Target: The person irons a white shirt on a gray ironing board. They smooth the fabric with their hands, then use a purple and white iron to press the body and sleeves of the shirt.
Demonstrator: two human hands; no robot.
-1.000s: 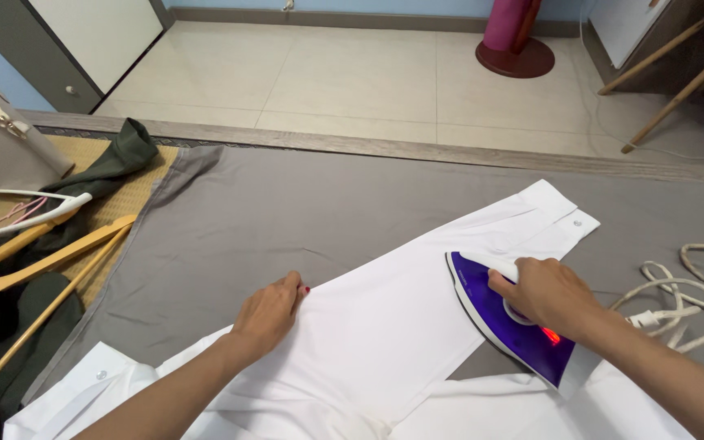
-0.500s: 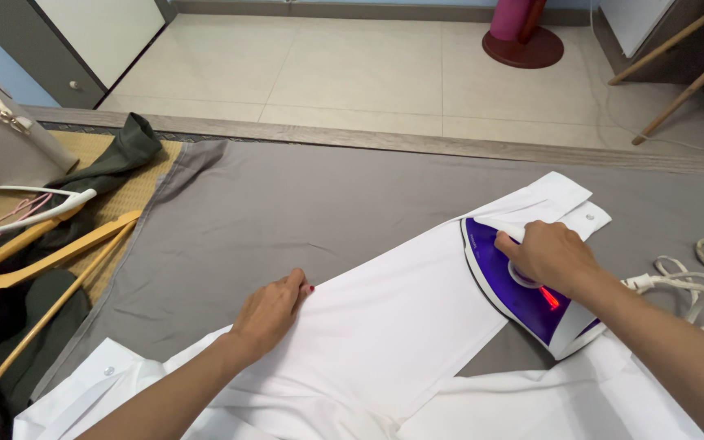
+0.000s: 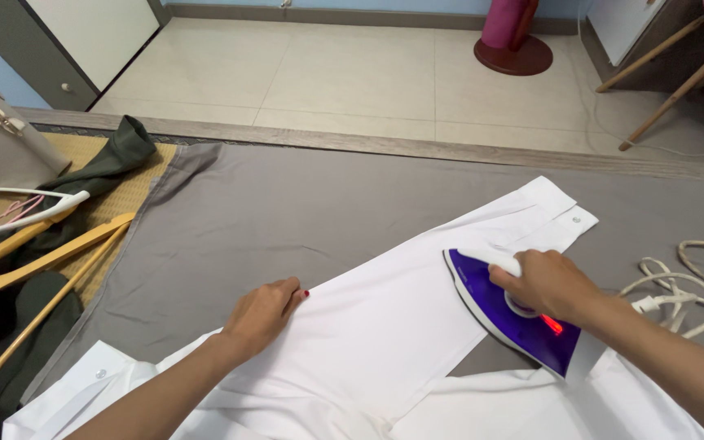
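My right hand [image 3: 549,283] is closed around the white handle of the iron [image 3: 508,312]; that grip is clamped tight, fingers wrapped over the top. The iron is purple, its soleplate flat on the sleeve [image 3: 450,277] of a white shirt [image 3: 352,358], with a red light glowing near my wrist. Its nose points up and left along the sleeve, and the buttoned cuff [image 3: 560,213] lies just beyond it, toward the far edge.

My left hand [image 3: 264,313] lies flat on the shirt, fingers together and stretched out, clamped on nothing, pressing the cloth at the near edge of the sleeve. It sits well to the left of the iron, with smooth white cloth between the two.

The shirt is spread on a grey cloth [image 3: 287,212] that covers the surface. The iron's white cord [image 3: 686,285] coils loosely on the grey to my right, near my forearm. On the left, past the grey edge, lies a woven mat [image 3: 136,191] with wooden hangers [image 3: 42,257], a white hanger [image 3: 22,216], dark green clothing [image 3: 120,155] and a pale handbag [image 3: 2,147].

Beyond the far edge is a tiled floor [image 3: 352,73], with a pink stand [image 3: 513,33] on a round base and wooden legs [image 3: 662,73] at the right. Bare grey cloth lies open above the sleeve and to its left.
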